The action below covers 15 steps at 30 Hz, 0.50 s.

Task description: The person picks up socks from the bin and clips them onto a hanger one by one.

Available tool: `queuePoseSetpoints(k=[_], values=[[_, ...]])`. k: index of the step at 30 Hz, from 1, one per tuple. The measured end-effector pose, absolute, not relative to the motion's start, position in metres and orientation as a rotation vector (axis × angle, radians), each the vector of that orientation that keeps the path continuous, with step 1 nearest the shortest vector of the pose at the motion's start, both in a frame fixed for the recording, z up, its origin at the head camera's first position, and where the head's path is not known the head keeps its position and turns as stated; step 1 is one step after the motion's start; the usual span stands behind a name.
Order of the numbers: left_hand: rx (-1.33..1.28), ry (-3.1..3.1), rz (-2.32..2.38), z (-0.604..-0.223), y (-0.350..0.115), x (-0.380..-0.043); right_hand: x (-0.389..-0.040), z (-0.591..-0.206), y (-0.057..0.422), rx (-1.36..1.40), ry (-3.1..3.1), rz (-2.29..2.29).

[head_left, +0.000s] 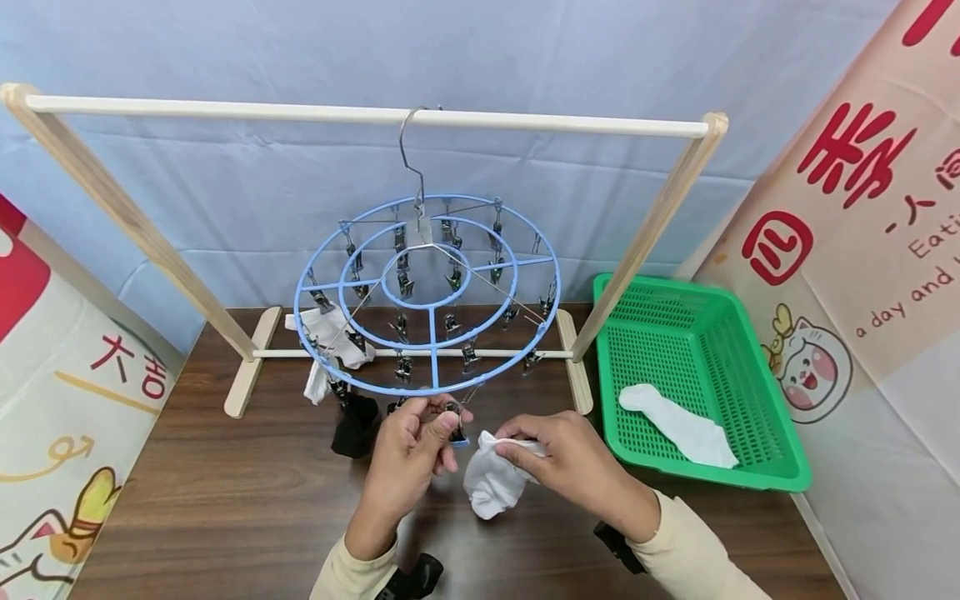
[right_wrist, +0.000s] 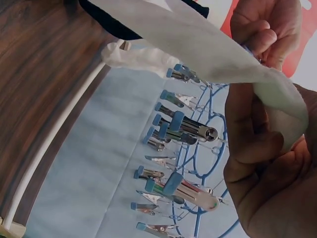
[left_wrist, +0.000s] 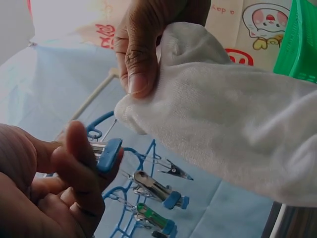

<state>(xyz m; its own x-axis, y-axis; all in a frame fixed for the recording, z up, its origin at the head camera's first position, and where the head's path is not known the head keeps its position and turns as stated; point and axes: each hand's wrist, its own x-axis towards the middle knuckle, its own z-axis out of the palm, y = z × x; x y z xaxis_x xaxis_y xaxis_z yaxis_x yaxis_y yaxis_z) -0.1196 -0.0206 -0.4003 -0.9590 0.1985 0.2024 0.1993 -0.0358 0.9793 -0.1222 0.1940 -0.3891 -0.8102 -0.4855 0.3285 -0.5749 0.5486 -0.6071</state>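
Near the front rim of a round blue clip hanger [head_left: 433, 350], my left hand [head_left: 405, 454] pinches a metal clip with blue tips [left_wrist: 110, 154] between thumb and fingers. To its right, my right hand [head_left: 573, 458] grips a white sock [head_left: 495, 487] by one end, and the rest droops below the fingers. A small gap separates the sock from the pinched clip. At the hanger's left side hang a black sock [head_left: 355, 427] and white socks [head_left: 326, 329]. Many other clips dangle from the rings with nothing in them.
The hanger hooks onto the white bar [head_left: 300, 108] of a wooden stand [head_left: 656, 225]. On the right sits a green basket [head_left: 750, 481] with another white sock [head_left: 682, 427] inside. Everything stands on a dark wooden table [head_left: 202, 492], with a blue cloth [head_left: 225, 50] behind.
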Motion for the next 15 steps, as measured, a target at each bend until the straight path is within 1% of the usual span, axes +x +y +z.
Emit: queuePoseSetpoints(k=[7,15], values=[[-0.394,-2.117,-2.255,-0.4019,-0.0188,-0.121,-0.1209,-0.3941,0.1895,0.982,-2.585,1.054],[-0.421,-1.998,-2.315,-0.4056,-0.0168,-0.1233,-0.1212,-0.3964,0.187,1.03,-2.544,1.035]])
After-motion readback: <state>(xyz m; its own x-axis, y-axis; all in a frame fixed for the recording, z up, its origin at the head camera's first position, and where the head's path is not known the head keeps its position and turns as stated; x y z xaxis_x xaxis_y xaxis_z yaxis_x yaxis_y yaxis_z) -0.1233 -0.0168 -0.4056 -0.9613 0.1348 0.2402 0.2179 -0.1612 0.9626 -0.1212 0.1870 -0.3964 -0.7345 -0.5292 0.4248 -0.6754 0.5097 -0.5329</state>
